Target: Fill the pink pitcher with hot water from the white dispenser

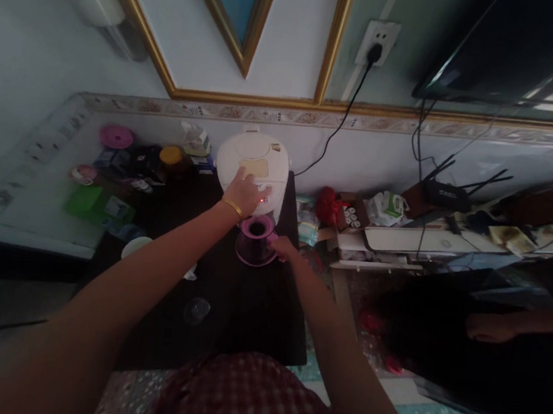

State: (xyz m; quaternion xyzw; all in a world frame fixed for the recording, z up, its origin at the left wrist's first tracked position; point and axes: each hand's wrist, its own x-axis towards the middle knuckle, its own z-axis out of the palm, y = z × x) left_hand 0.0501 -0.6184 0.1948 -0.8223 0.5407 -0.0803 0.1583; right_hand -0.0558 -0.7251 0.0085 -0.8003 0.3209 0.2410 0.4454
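Observation:
A white electric hot water pot [253, 154] stands at the back of a dark table, a small red light lit on its front panel. My left hand [245, 193] lies on top of that panel with its fingers apart, touching the area by the buttons. Just below the pot's front is a pink-rimmed jug [255, 253] with a dark, see-through body. My right hand [281, 248] is closed around the jug's handle at its right side. What the jug contains is too dark to tell.
A clear lid or cup [196, 311] and a white bowl [135, 245] are on the dark table [253, 312]. Boxes and a green container [88, 203] crowd its left. A black cord [339, 127] runs to the wall socket. At right, a person's hand [491, 326] shows.

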